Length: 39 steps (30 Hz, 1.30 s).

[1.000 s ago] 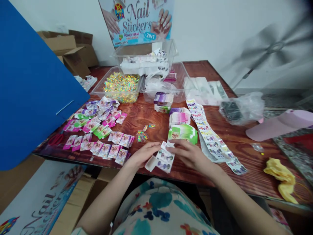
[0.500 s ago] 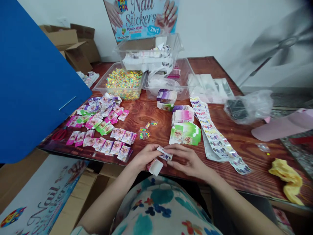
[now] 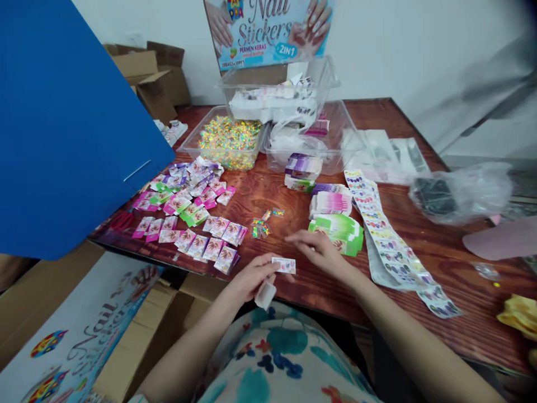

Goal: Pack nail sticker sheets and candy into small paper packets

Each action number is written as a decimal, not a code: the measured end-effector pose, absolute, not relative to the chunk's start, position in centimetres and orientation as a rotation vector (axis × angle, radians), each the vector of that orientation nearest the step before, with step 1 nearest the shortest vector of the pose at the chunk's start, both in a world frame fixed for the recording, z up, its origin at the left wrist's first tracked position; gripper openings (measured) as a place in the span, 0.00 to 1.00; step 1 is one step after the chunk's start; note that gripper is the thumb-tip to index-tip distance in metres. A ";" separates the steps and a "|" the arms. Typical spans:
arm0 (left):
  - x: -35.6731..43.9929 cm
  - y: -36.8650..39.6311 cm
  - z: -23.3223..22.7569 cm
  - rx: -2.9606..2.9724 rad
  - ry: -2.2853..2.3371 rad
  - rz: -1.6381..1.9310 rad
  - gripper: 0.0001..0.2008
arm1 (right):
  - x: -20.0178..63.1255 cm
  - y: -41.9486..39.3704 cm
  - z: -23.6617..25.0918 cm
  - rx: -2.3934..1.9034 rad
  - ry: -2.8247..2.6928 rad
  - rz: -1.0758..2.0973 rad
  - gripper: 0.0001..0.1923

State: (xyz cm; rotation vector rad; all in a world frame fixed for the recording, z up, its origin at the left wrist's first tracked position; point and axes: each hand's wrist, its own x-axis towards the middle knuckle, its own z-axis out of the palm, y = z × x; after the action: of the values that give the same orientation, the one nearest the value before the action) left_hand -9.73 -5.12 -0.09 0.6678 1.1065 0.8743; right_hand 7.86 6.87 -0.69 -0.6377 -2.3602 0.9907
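My left hand (image 3: 250, 277) pinches a small folded nail sticker sheet (image 3: 283, 265) at the table's near edge, and a white paper piece (image 3: 265, 295) hangs below its fingers. My right hand (image 3: 321, 250) is spread over the table, fingers apart, holding nothing. It lies just in front of the stack of green packets (image 3: 340, 230). A few loose candy pieces in clear wrap (image 3: 260, 226) lie ahead of my hands.
Pink, purple and green packets (image 3: 188, 207) cover the table's left. A long sticker strip (image 3: 388, 243) runs on the right. Behind are clear tubs (image 3: 229, 141) of candy and stickers, pink (image 3: 331, 202) and purple (image 3: 302, 168) packet stacks, a plastic bag (image 3: 459, 193), a blue board (image 3: 62, 129).
My right hand let go of the sticker sheet and moved forward toward the green packets. My left hand keeps the folded sheet. The view shifted to the left.
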 end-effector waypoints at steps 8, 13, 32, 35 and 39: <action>-8.2 -4.5 -0.9 0.821 1.403 1.209 0.11 | 0.0 13.5 -3.2 -1.241 -2.302 0.621 0.09; -8.3 -3.7 -1.9 0.797 1.458 1.262 0.11 | 1.4 13.5 -2.6 -1.232 -2.300 0.773 0.08; -6.9 -3.3 -1.6 0.657 1.252 1.243 0.19 | 6.3 6.3 -2.3 -0.899 -1.763 1.625 0.24; -6.6 -2.9 -2.2 0.597 1.403 1.282 0.23 | 6.6 6.0 -2.3 -0.947 -1.579 1.715 0.22; -6.6 -2.1 -3.0 0.507 1.692 1.428 0.26 | 7.7 4.8 -0.2 -0.960 -1.506 1.479 0.15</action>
State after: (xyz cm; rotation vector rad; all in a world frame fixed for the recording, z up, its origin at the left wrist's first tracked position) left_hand -6.61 -2.05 -3.02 0.5075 1.6922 1.4281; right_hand 7.72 4.84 -0.23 -0.9602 -1.5056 1.4790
